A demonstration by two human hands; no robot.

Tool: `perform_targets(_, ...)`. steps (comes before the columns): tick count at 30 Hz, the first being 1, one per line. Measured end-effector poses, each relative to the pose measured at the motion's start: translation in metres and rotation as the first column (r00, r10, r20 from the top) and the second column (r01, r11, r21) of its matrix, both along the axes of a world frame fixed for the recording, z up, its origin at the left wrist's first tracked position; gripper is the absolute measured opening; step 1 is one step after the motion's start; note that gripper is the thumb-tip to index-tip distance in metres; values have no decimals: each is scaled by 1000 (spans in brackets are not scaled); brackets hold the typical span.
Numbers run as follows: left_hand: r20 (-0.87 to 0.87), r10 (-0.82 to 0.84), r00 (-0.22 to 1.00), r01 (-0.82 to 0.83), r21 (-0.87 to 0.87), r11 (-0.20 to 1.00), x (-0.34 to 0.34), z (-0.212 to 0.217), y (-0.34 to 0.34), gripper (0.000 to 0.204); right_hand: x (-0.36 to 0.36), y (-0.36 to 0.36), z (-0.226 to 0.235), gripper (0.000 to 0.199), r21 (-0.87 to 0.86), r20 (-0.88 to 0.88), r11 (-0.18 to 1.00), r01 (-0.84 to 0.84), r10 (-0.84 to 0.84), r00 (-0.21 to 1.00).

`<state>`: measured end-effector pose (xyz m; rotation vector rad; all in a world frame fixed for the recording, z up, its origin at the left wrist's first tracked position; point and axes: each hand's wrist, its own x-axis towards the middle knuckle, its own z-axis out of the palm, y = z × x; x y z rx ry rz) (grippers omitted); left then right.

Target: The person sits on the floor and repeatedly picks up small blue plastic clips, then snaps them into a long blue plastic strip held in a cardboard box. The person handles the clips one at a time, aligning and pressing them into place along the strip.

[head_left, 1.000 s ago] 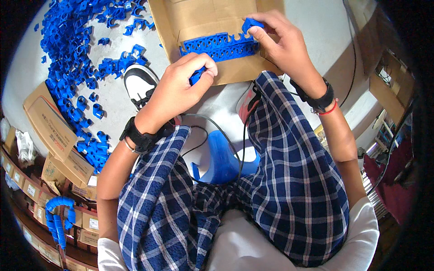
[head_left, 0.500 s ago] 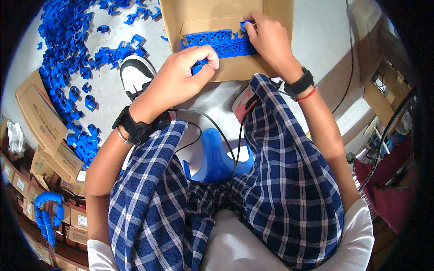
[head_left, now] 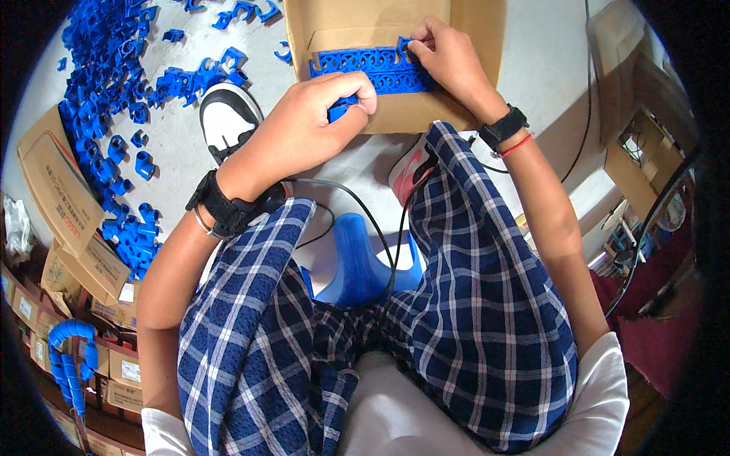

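Head view: you are working at the cardboard box (head_left: 411,118), where rows of blue clips (head_left: 380,82) are lying side by side. Over the box's near left corner, your left hand (head_left: 327,110) is gripping blue plastic (head_left: 339,113), fingers curled around it; how many pieces, I cannot tell. Inside the box, your right hand (head_left: 445,55) is pinching a single clip (head_left: 403,47) between thumb and fingers, near the far row's right end. Loose blue fittings (head_left: 106,68) are lying heaped left of the box, and a black-and-white shoe (head_left: 222,125) is resting nearer to it on that side.
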<state>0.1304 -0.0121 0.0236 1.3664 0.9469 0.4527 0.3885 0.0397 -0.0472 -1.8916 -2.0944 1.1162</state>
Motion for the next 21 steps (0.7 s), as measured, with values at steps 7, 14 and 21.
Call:
perform_targets(7, -4, -9, 1000, 9, -32, 999, -1, 1, 0, 7, 1, -6, 7, 16, -8, -35, 1000, -6, 5, 999)
perform_targets(14, -12, -24, 1000, 24, 1, 1000, -1, 2, 1, 7, 5, -6, 4, 15, 11, -13, 997, -75, 75, 997)
perform_targets(21, -10, -21, 1000, 21, 8, 1000, 0, 1, 1, 7, 5, -7, -4, 14, 66, -16, 991, -119, 121, 993)
